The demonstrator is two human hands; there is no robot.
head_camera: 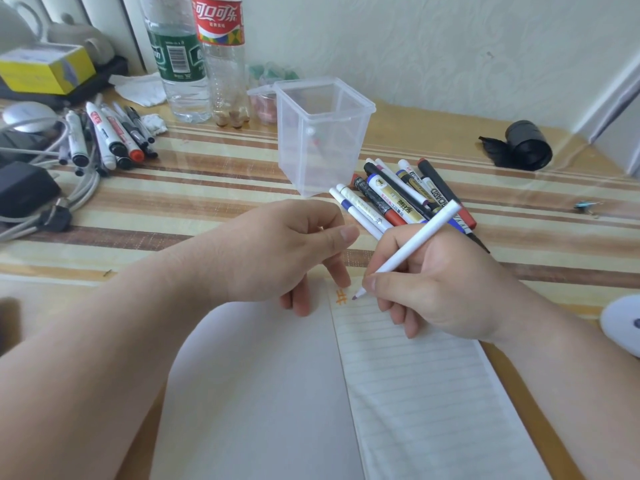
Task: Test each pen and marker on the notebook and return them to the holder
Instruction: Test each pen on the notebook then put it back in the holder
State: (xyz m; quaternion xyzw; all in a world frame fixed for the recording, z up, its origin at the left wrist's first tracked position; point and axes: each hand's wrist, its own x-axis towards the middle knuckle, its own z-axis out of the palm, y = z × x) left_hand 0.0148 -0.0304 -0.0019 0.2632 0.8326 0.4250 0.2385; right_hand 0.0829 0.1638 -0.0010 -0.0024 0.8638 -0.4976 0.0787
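My right hand [433,289] grips a white pen [412,244] in a writing hold. Its dark tip touches the top of the lined page of the open notebook [415,393], just right of an orange scribble [341,297]. My left hand [284,251] rests its lower fingers on the notebook's top edge beside the scribble. Its thumb and forefinger pinch together on something small and mostly hidden, seemingly the pen's cap. The clear plastic holder [320,133] stands upright behind my hands with one pen inside. Several pens and markers [408,195] lie in a pile to its right.
A second pile of markers [110,136] lies at the left by cables and a black adapter [24,192]. Two bottles [204,64] stand at the back. A black roll [526,143] lies far right, and a white object [623,323] sits at the right edge.
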